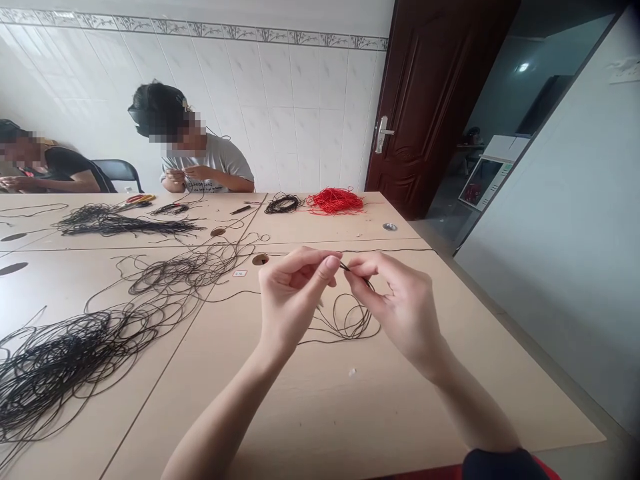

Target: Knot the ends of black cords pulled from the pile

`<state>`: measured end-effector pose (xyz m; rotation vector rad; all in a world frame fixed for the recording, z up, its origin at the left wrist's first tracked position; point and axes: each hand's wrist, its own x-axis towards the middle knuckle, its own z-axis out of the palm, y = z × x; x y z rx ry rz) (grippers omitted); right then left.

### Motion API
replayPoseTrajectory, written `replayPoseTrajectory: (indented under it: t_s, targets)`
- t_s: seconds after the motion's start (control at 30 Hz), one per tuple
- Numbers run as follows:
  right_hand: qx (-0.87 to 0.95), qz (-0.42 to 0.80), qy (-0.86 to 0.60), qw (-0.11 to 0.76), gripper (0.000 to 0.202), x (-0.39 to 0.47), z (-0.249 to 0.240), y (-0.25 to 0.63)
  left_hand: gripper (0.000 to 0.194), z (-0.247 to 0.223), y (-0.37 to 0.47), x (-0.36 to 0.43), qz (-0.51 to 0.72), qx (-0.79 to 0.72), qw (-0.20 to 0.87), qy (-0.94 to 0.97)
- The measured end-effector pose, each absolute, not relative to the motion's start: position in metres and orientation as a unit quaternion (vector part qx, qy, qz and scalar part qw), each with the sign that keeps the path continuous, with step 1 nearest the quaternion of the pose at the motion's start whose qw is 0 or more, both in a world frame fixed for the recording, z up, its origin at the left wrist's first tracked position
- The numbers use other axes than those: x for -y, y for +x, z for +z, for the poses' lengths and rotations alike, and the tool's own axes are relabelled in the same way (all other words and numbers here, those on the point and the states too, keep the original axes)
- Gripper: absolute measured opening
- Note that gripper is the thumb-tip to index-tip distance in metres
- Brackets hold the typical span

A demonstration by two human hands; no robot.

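Left hand (295, 287) and right hand (403, 300) pinched a black cord (344, 266) above the table (320, 407); writing on a red-bordered label (240, 273) and a grey shirt (226, 159) opposite was too small to read.

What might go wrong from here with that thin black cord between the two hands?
The black cord is thin and held only by fingertips, so it might slip from the left hand or the right hand.
The loose loops beneath the hands overlap, so they could knot if pulled.
The big black pile at the left is loose and jumbled, so its strands may tangle.
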<state>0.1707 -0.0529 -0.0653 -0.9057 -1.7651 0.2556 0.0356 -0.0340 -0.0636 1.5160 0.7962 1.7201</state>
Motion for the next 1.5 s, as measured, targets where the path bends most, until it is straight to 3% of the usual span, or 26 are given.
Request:
replayPoseTrajectory:
  t_s: [0.1,0.2,0.3,0.37,1.0,1.5]
  targets:
    - [0.737,0.145,-0.373,0.544,0.012,0.047,-0.066,0.17,0.006,-0.064,0.034,0.032,0.674,-0.299,0.339,0.584]
    - [0.721,0.278,-0.349,0.53,0.01,0.037,-0.066,0.173,0.006,-0.066,0.032,0.029,0.683,-0.286,0.343,0.578]
    - [0.709,0.424,-0.284,0.486,0.025,0.025,-0.065,0.176,0.006,-0.067,0.03,0.026,0.676,-0.277,0.37,0.574]
    - [0.721,0.462,-0.244,0.456,0.023,0.02,-0.064,0.177,0.006,-0.066,0.03,0.024,0.671,-0.272,0.384,0.573]
    - [0.769,0.313,-0.318,0.457,0.02,0.019,-0.066,0.173,0.012,-0.054,0.024,0.024,0.605,-0.363,0.345,0.619]
    - [0.765,0.314,-0.321,0.461,0.018,0.02,-0.063,0.175,0.018,-0.052,0.018,0.023,0.575,-0.375,0.319,0.653]
